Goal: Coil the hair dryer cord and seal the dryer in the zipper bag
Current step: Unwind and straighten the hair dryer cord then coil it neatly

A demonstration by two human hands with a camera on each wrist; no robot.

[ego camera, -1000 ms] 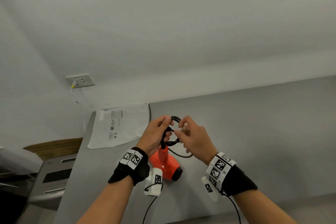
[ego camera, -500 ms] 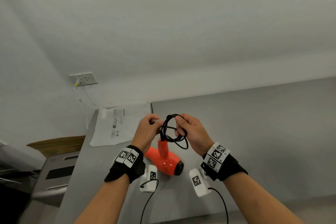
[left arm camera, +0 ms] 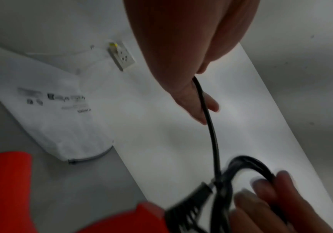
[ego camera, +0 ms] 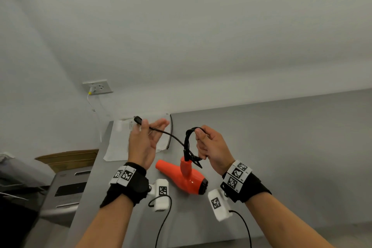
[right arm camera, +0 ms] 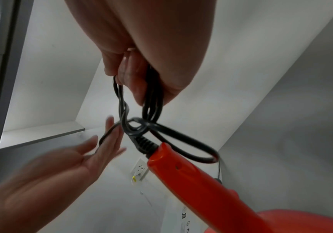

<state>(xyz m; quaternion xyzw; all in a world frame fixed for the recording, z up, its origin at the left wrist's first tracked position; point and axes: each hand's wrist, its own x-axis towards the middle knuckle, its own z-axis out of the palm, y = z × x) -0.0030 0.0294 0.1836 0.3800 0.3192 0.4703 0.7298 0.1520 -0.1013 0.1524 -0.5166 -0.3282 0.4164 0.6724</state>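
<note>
An orange hair dryer (ego camera: pixel 182 177) lies on the grey table (ego camera: pixel 281 147) with its handle pointing up. My right hand (ego camera: pixel 201 137) grips the coiled black cord (ego camera: pixel 190 143) just above the handle; the loops (right arm camera: pixel 153 97) run through its curled fingers. A free length of cord (left arm camera: pixel 211 126) stretches left to my left hand (ego camera: pixel 150 129), whose thumb pinches it near the plug (ego camera: pixel 137 120) while the other fingers are stretched out. The white zipper bag (ego camera: pixel 118 145) lies flat at the table's far left corner, behind my left hand.
A wall outlet (ego camera: pixel 98 87) with a white cable plugged in sits above the table's left end. Left of the table stand a grey appliance (ego camera: pixel 66 187) and a cardboard box (ego camera: pixel 68 157). Thin black cables hang from both wrist cameras.
My left hand left the coil and moved left and up, pulling the plug end out of the loops. My right hand still grips the coil over the dryer handle.
</note>
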